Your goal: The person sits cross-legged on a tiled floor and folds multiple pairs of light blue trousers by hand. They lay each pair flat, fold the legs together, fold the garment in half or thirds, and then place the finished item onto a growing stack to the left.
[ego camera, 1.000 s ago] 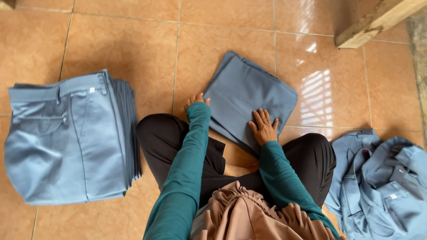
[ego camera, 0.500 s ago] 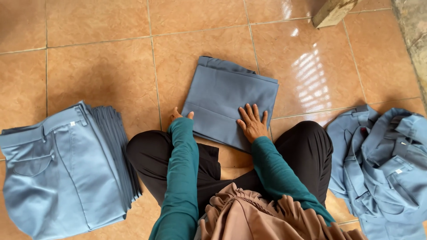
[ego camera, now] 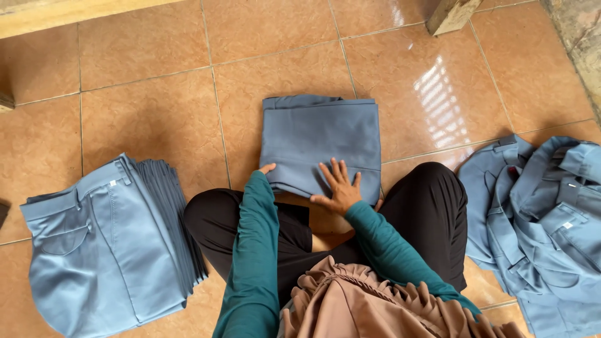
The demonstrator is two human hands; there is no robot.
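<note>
Tiled floor (ego camera: 156, 81), orange-brown, glossy, with a window glare beyond the folded garment (ego camera: 320, 144). Folded garment blue-grey, a flat rectangle on the floor just ahead of the crossed legs. Compared with a second ago: then skewed on a diagonal, now squared up to the knees and closer in. Right hand (ego camera: 338, 188) moved from the garment's middle to its near edge; now laid flat, fingers spread, palm down, gripping nothing. Left hand (ego camera: 268, 170) at the near left corner, only the fingertips showing past the green sleeve; cannot tell whether pinching the edge or merely touching. Judged from this: fold looks finished, with the piece being aligned and pressed flat. Left of the garment, well apart: stack of folded trousers (ego camera: 106, 244), same blue-grey, with a small white square label (ego camera: 113, 184) at the waistband. Right of it: loose heap of unfolded garments (ego camera: 538, 219), with another small white tag (ego camera: 567, 225) on one piece. Beyond it: wooden block (ego camera: 451, 14) and pale wooden beam (ego camera: 75, 15).
</note>
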